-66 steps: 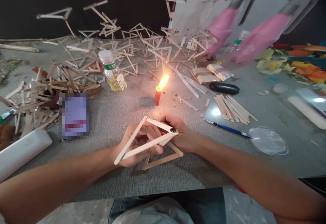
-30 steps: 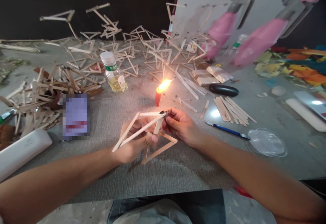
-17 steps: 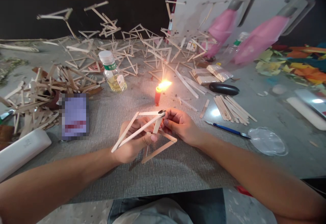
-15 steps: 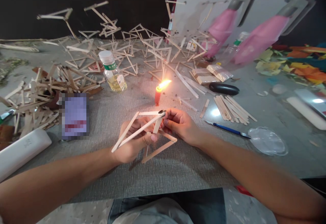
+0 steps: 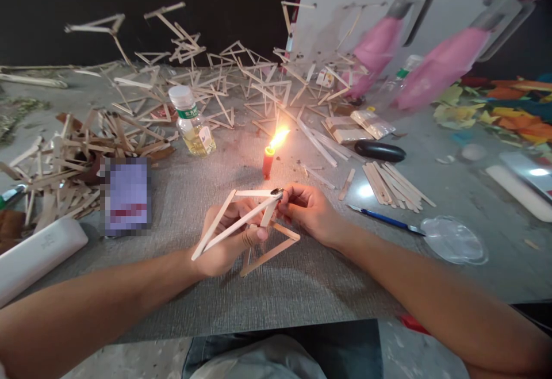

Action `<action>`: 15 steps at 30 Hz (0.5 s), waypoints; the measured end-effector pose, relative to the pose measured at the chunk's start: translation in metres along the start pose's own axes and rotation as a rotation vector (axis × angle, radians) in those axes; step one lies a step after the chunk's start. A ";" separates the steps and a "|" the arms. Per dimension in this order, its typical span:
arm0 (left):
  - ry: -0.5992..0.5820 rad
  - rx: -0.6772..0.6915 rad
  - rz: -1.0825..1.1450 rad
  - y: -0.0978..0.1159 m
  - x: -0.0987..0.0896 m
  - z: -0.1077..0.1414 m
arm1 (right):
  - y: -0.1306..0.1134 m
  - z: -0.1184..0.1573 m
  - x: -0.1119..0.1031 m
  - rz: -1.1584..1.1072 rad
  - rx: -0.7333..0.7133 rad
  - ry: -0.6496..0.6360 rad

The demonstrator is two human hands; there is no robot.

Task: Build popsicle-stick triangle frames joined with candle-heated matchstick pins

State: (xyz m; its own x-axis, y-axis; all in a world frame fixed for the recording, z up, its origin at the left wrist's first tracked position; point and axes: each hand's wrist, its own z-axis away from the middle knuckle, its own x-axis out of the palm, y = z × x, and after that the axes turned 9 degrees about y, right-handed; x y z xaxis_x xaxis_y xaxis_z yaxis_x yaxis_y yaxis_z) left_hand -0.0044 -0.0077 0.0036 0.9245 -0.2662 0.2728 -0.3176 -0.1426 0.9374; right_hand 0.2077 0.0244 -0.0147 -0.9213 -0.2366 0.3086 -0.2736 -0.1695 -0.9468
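My left hand (image 5: 233, 238) is closed around a frame of joined popsicle sticks (image 5: 237, 224), its thumb pressed along one stick. The sticks meet in angled, triangle-like shapes above and below the hand. At the upper right corner of the frame is a dark, shiny joint (image 5: 276, 192). My right hand (image 5: 313, 215) pinches at this corner with bent fingers; the exact contact is partly hidden. Just beyond the hands a short red candle (image 5: 268, 163) stands upright and burns, its flame leaning right.
Many joined stick shapes (image 5: 224, 80) spread across the back. Nearby are a bottle of yellowish liquid (image 5: 194, 129), piled sticks (image 5: 86, 154), loose sticks (image 5: 390, 186), a blue-handled craft knife (image 5: 386, 219), a clear plastic lid (image 5: 455, 240), a white case (image 5: 41, 258) and pink glue guns (image 5: 444, 62).
Both hands and the stick frame have shifted very slightly to the right. The candle flame has changed shape and stands a little taller.
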 end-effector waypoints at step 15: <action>0.030 -0.013 -0.104 0.003 0.001 0.000 | -0.001 0.001 -0.003 0.018 0.048 0.019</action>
State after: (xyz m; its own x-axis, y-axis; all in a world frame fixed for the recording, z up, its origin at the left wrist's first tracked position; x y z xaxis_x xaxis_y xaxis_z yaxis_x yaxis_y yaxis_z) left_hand -0.0046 -0.0080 0.0071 0.9583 -0.2215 0.1806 -0.2175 -0.1554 0.9636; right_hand 0.2112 0.0247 -0.0143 -0.9311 -0.2224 0.2890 -0.2435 -0.2107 -0.9467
